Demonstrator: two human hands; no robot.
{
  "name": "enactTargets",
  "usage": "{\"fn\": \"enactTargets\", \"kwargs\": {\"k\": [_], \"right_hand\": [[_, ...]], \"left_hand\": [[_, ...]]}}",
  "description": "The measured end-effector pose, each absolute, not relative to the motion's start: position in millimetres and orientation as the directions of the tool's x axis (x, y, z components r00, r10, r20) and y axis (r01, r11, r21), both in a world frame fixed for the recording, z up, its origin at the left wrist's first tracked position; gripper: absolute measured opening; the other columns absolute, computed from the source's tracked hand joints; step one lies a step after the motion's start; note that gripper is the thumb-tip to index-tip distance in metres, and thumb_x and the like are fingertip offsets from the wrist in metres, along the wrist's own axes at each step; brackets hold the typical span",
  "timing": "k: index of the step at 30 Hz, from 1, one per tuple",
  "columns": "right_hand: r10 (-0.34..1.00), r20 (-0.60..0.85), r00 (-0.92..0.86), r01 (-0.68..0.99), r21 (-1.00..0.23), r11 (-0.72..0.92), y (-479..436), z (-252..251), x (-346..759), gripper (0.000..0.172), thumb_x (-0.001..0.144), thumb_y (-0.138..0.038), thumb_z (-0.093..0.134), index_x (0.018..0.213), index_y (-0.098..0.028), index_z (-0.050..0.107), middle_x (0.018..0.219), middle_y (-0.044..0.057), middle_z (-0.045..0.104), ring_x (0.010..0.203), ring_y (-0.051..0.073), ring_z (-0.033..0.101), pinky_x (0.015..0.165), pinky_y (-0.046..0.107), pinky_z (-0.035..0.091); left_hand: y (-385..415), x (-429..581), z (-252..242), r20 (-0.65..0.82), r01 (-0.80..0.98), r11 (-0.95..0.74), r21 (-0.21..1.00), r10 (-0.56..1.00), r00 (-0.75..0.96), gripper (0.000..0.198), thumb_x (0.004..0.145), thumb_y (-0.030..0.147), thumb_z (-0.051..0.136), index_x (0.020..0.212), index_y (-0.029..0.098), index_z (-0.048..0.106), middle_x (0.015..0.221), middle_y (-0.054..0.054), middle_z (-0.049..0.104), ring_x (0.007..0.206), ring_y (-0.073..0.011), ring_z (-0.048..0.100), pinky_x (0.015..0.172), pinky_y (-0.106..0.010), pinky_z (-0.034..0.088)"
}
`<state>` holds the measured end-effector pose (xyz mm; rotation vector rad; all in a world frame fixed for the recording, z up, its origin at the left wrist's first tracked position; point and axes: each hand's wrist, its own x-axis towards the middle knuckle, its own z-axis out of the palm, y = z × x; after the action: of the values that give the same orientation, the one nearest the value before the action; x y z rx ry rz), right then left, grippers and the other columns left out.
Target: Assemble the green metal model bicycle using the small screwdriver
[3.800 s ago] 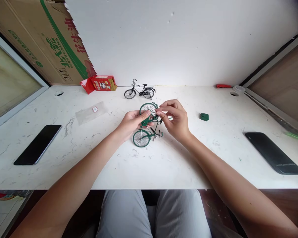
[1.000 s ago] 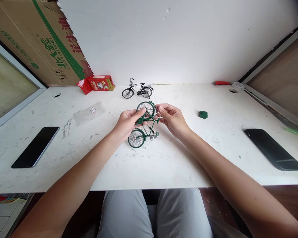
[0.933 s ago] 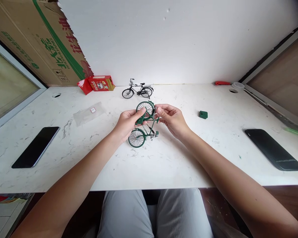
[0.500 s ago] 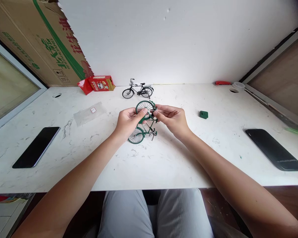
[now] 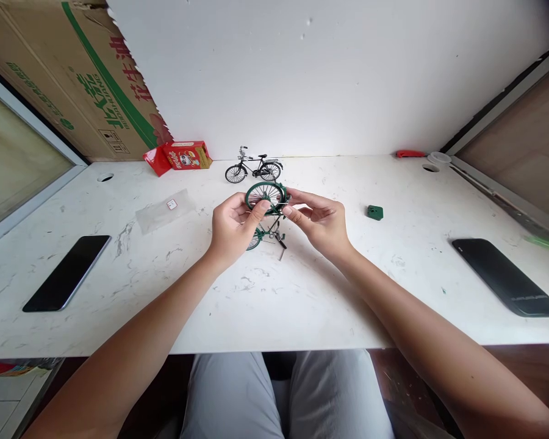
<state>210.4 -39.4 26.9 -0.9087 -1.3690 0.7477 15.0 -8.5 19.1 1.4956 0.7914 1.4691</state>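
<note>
Leftmost I see a phone (image 5: 66, 274) lying on the white worktop (image 5: 279, 317), then a clear bag (image 5: 160, 213) and, farther back, a red box (image 5: 191, 156). My left hand (image 5: 233, 227) has its fingers grasping the green bicycle (image 5: 264, 196) by one wheel. That bicycle is tipped between my hands, nearer me than the upright black bicycle (image 5: 258, 164); whether it touches the worktop I can't tell. My right hand (image 5: 321, 224) pinches it near the same wheel's edge. Further right sits a small green block (image 5: 375, 212).
</note>
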Motion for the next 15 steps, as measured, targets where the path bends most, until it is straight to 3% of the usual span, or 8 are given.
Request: {"fn": "enactTargets", "kwargs": {"k": [7, 15], "right_hand": [[0.882, 0.461, 0.104, 0.071, -0.888, 0.455, -42.9, 30.2, 207.4, 0.040, 0.082, -0.054, 0.092, 0.115, -0.033, 0.086, 0.123, 0.004, 0.083, 0.105, 0.025, 0.078, 0.088, 0.044, 0.069], [0.869, 0.485, 0.103, 0.048, -0.875, 0.483, -43.6, 30.1, 206.9, 0.036, 0.083, -0.048, 0.092, 0.116, -0.034, 0.086, 0.125, 0.003, 0.082, 0.105, 0.024, 0.077, 0.086, 0.043, 0.069]], "left_hand": [[-8.3, 13.8, 16.7, 0.481, -0.113, -0.470, 0.876, 0.870, 0.107, 0.033, 0.089, 0.047, 0.086, 0.094, 0.017, 0.073, 0.097, -0.008, 0.077, 0.085, -0.0181, 0.074, 0.076, -0.029, 0.063], [-10.8, 14.2, 19.1, 0.475, -0.138, -0.460, 0.877, 0.873, 0.110, 0.033, 0.088, 0.046, 0.087, 0.095, 0.017, 0.073, 0.096, -0.008, 0.078, 0.087, -0.0197, 0.076, 0.080, -0.031, 0.065]]}}
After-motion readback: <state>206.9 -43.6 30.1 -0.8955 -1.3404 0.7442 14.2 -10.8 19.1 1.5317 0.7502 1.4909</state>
